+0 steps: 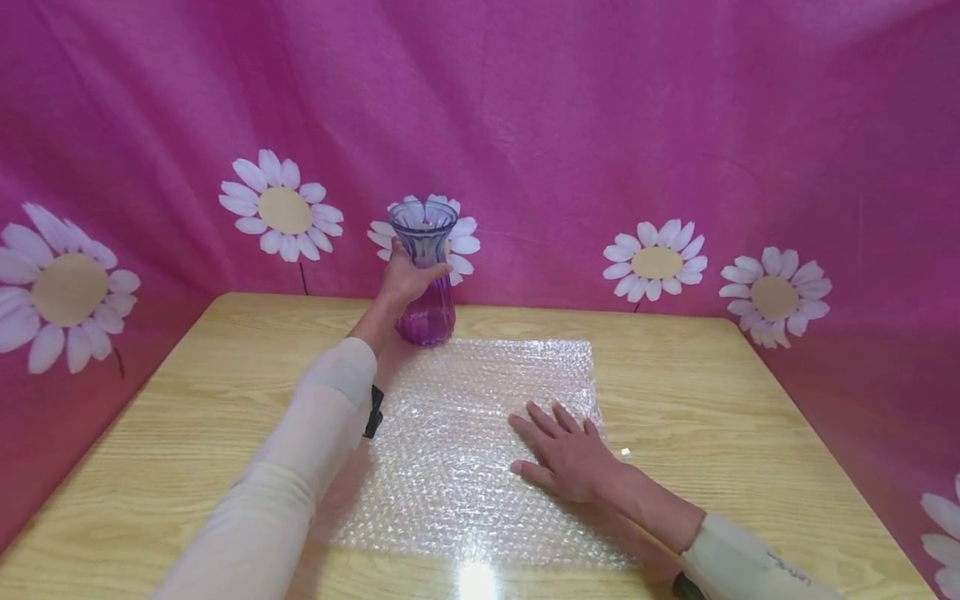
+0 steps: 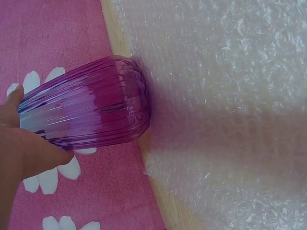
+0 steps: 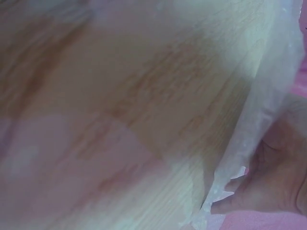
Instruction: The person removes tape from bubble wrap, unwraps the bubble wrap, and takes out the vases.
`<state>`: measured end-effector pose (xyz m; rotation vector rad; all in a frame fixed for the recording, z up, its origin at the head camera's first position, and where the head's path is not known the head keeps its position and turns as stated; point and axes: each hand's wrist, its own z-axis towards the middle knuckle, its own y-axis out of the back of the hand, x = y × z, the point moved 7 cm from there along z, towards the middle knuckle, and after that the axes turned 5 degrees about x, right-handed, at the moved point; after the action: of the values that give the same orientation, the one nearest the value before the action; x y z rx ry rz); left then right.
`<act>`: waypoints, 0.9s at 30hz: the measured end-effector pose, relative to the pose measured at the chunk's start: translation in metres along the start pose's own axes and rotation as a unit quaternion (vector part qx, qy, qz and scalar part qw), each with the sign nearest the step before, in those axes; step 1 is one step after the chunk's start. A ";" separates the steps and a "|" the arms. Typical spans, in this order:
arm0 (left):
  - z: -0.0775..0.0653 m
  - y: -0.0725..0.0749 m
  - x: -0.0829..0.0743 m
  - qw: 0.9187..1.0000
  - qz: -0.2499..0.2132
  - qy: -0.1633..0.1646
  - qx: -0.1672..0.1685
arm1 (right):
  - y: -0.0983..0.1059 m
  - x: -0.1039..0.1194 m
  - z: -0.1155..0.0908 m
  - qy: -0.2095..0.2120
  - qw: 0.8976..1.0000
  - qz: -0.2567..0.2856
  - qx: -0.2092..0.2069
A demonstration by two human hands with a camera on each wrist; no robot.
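A tall ribbed glass vase [image 1: 429, 321], purple below and fading to blue at its flared rim, stands upright at the far edge of the table. My left hand [image 1: 405, 279] grips it round its narrow neck, thumb across the near side. In the left wrist view the base of the vase [image 2: 115, 103] is right at the edge of the bubble wrap [image 2: 230, 62]. That clear sheet of bubble wrap [image 1: 442, 467] lies spread over the middle of the table. On its right part rests my right hand [image 1: 572, 460], palm down with fingers spread.
The wooden table [image 1: 697, 392] has a light grain. A pink curtain [image 1: 525, 125] printed with white daisies hangs behind it and along both sides. A small white bit [image 1: 626, 452] lies just right of the wrap.
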<state>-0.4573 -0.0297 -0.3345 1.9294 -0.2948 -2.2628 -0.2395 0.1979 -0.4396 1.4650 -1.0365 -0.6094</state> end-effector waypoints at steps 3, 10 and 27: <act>0.001 0.002 0.000 1.000 -0.009 -0.004 -0.002 | 0.001 0.002 0.000 0.003 1.000 -0.002 -0.001; 0.001 0.007 0.000 1.000 0.013 0.007 -0.011 | 0.003 0.003 0.002 0.003 1.000 -0.006 0.003; -0.016 0.015 0.034 0.996 0.065 0.053 0.043 | 0.000 0.001 0.004 0.005 1.000 -0.008 0.009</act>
<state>-0.4467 -0.0529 -0.3655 2.0011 -0.4957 -2.0909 -0.2429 0.1949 -0.4398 1.4922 -1.0263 -0.6036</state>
